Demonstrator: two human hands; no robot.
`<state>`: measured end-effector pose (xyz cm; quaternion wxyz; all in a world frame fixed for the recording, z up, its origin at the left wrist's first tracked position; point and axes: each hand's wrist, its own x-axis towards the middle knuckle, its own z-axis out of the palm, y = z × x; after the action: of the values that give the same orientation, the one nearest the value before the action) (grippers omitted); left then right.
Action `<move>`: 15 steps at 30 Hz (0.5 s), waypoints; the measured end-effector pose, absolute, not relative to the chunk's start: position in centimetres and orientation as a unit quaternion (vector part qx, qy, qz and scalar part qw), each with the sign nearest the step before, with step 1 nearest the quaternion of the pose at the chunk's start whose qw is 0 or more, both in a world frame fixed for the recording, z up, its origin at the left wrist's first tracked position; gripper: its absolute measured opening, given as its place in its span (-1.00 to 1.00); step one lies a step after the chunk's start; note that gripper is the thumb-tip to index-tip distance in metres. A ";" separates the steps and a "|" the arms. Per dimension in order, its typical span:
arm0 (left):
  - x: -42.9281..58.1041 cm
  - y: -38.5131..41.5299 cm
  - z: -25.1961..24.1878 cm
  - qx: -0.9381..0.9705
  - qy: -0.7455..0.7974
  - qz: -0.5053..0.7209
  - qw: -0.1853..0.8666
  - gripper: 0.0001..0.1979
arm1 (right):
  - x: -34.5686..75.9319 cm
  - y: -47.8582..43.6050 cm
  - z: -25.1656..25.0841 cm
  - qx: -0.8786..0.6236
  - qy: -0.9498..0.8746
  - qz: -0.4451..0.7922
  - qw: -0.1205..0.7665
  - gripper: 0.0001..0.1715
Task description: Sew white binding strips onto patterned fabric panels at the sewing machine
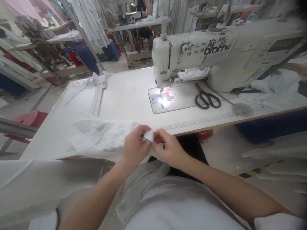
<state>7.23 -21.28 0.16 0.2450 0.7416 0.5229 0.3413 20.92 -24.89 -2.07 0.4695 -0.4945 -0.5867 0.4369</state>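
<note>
My left hand (136,145) and my right hand (168,147) meet at the front edge of the table. Between them they pinch a small folded end of white fabric (149,136), with the fingers of both closed on it. To the left, white lace fabric (115,134) lies spread on the tabletop and runs up to my left hand. Whether the pinched end belongs to that same piece, I cannot tell. Behind my hands stands a white sewing machine (192,54), its lamp lighting the metal needle plate (155,107).
Black scissors (208,99) lie right of the needle plate. A printed ruler strip (196,121) follows the front edge of the white table (124,95). White cloth (275,86) is heaped at right, and strips (97,99) lie at left. Behind, a person (145,9) sits at another machine.
</note>
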 end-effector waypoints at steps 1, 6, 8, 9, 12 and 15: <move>7.1 -21.3 0.2 0.738 0.523 0.346 0.249 -0.78 | 20.7 -25.0 -2.2 -0.501 -0.597 0.425 0.462 -0.96; 6.5 -21.8 -0.5 0.582 0.445 0.295 0.614 -0.82 | 20.4 -25.3 -2.6 -0.516 -0.583 0.365 0.510 -0.82; 5.8 -22.3 -1.0 0.465 0.337 0.199 0.795 -0.70 | 20.9 -25.9 -3.6 -0.498 -0.624 0.325 0.507 -0.77; 5.3 -22.5 -1.1 0.424 0.294 0.169 0.840 -0.66 | 21.3 -26.3 -4.4 -0.501 -0.647 0.312 0.482 -0.74; 3.1 -22.9 -0.7 0.403 0.306 0.213 0.835 -0.64 | 22.8 -27.6 -8.0 -0.583 -0.674 0.307 0.335 -0.68; 1.1 -22.7 0.7 0.447 0.425 0.273 0.738 -0.68 | 23.7 -27.5 -12.7 -0.627 -0.672 0.341 0.197 -0.66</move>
<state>1.08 -22.68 0.68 0.7382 0.4466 0.4254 0.2732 23.74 -27.52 -12.67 0.1967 -0.6271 -0.6722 0.3409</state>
